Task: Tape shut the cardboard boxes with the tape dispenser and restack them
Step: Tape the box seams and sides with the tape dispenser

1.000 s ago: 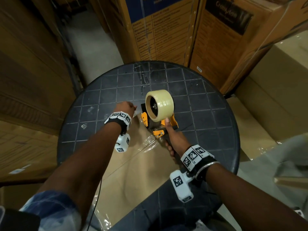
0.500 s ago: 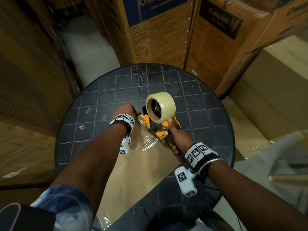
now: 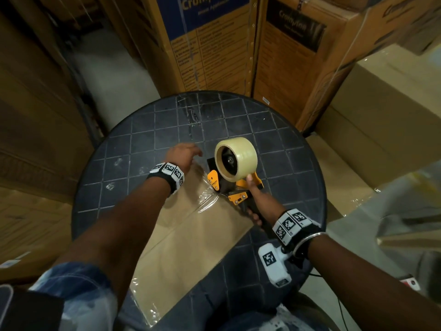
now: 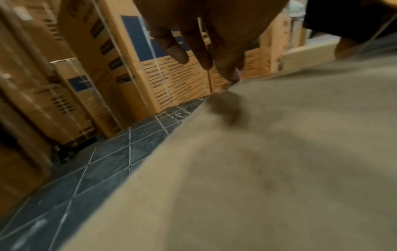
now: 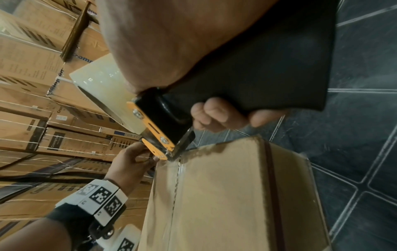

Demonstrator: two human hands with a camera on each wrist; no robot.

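A flat cardboard box lies on the round dark tiled table, with clear tape along its centre seam. My right hand grips the black handle of the orange tape dispenser, index finger stretched up to the frame under the tape roll. The dispenser's blade end sits on the box's far edge. My left hand reaches over that far end just left of the dispenser. Its fingers hang nearly straight, one tip touching the box edge.
Tall printed cartons stand packed behind the table. Plain cartons sit at the right and wooden panels at the left. A strip of pale floor runs back on the left. Loose clear film trails off the box's near end.
The dispenser and my right hand have shifted slightly right along the box's far end. My left hand stays at the far edge, its fingers now reaching more toward the dispenser.
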